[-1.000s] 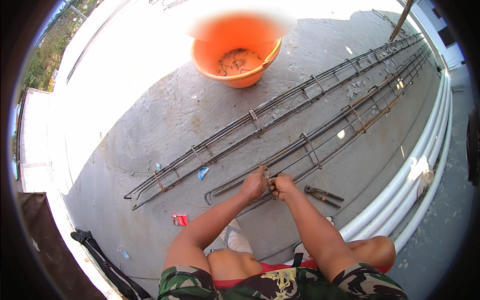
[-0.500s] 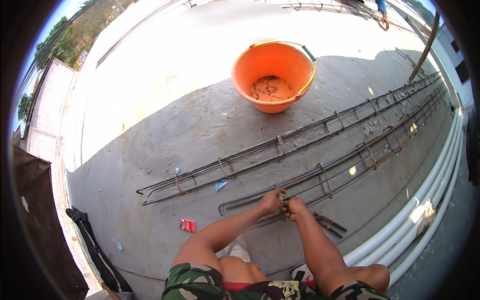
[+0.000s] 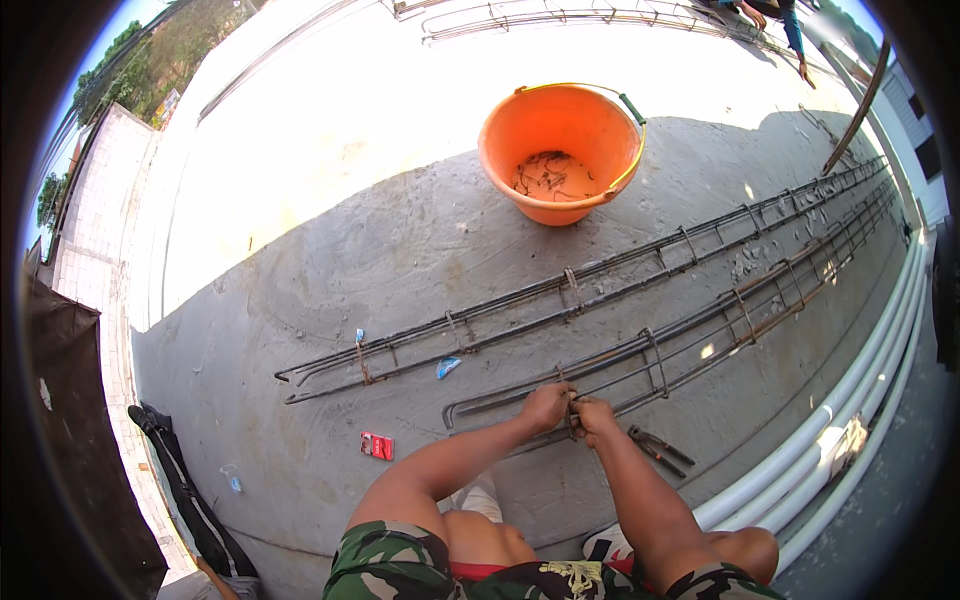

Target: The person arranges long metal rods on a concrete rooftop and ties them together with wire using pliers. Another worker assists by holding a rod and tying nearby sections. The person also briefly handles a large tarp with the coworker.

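Both my hands meet at the near rebar cage (image 3: 690, 350), close to its hooked left end. My left hand (image 3: 547, 406) is closed, its fingertips against the cage's bars around a small dark upright piece. Beside it on the right, my right hand (image 3: 594, 418) pinches at the same spot. What lies between the fingertips is too small to name. A pair of pincers (image 3: 660, 450) rests on the concrete just right of my right hand. The far rebar cage (image 3: 520, 315) lies roughly parallel, beyond my hands.
An orange bucket (image 3: 500, 165) with scraps of wire inside stands beyond the cages. White pipes (image 3: 800, 455) run along the right. A red packet (image 3: 377, 446) and a blue scrap (image 3: 447, 368) lie left. A co-worker's hand (image 3: 806, 74) reaches down at the far right; another cage (image 3: 580, 16) lies at the back.
My hands remain at the same place on the near cage, with the fingers slightly shifted. The view has tilted a little, showing more of the co-worker and the back cage.
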